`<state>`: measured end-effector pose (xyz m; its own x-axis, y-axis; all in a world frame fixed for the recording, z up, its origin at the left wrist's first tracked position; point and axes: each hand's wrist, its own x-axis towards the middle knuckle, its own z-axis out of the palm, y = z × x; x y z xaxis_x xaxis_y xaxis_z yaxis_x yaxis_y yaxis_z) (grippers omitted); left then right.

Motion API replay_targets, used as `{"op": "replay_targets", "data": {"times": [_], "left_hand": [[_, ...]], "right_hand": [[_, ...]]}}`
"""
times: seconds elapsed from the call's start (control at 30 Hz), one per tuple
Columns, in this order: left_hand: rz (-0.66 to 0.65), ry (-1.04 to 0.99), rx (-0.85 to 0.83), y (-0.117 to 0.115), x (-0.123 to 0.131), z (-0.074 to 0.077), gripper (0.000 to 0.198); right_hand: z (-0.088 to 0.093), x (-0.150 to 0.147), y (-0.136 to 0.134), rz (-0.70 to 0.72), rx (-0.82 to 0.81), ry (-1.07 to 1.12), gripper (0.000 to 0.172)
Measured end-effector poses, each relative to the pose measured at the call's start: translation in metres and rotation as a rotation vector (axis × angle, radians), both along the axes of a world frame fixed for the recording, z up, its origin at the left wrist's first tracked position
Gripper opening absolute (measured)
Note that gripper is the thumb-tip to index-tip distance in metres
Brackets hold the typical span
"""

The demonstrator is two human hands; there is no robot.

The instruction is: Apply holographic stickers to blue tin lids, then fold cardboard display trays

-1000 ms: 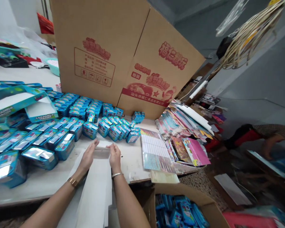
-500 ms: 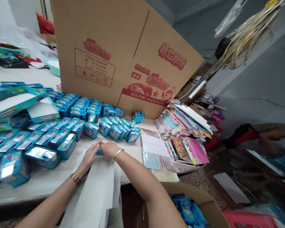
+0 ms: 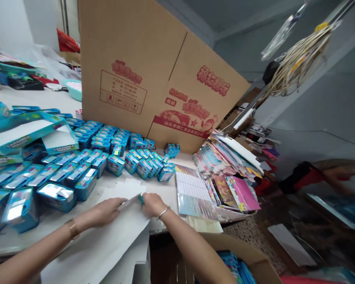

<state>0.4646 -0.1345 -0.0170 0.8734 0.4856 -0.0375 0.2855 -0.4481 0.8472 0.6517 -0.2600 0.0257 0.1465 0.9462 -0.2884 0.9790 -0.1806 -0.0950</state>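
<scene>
A large white card sheet (image 3: 106, 240) lies tilted across the table's front edge, its near end dropping toward me. A small teal patch shows at its far corner, beside my right hand (image 3: 154, 204), whose fingers are closed on that corner. My left hand (image 3: 110, 210) has its fingers pinched at the sheet's far left edge. More white card (image 3: 139, 252) hangs beneath the sheet, and cut white flaps (image 3: 129, 185) lie flat just beyond it. Rows of blue clear-topped candy boxes (image 3: 85, 183) stand to the left and ahead of my hands.
Behind the boxes rises a tall brown carton (image 3: 118, 43). Open teal display trays (image 3: 20, 136) rest on boxes at left. To the right are stacked printed cards (image 3: 215, 154) and booklets (image 3: 242, 193). An open carton (image 3: 254, 252) with blue packs sits below; another person (image 3: 310, 177) is at far right.
My hands have come nearer and moved apart, the right one to the right and the left one to the left. The sheet's far end has swung up and right with my right hand.
</scene>
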Motion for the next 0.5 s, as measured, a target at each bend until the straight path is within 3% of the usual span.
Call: {"op": "replay_targets", "data": {"times": [0.1, 0.17, 0.27, 0.33, 0.5], "left_hand": [[-0.175, 0.203, 0.359, -0.019, -0.002, -0.001, 0.043], [-0.214, 0.271, 0.492, -0.034, 0.010, -0.001, 0.049], [-0.189, 0.292, 0.528, -0.045, 0.026, -0.001, 0.046], [-0.199, 0.291, 0.535, -0.040, 0.023, 0.002, 0.043], [-0.265, 0.269, 0.446, -0.007, -0.027, 0.013, 0.046]], "right_hand": [[0.008, 0.022, -0.022, 0.029, 0.034, 0.075, 0.032], [0.009, 0.028, -0.022, 0.049, 0.099, 0.104, 0.040], [0.001, 0.022, -0.007, 0.120, 0.175, 0.122, 0.035], [-0.008, 0.016, 0.002, 0.194, 0.183, 0.120, 0.033], [-0.023, 0.016, 0.002, 0.347, 0.180, 0.026, 0.033]]}}
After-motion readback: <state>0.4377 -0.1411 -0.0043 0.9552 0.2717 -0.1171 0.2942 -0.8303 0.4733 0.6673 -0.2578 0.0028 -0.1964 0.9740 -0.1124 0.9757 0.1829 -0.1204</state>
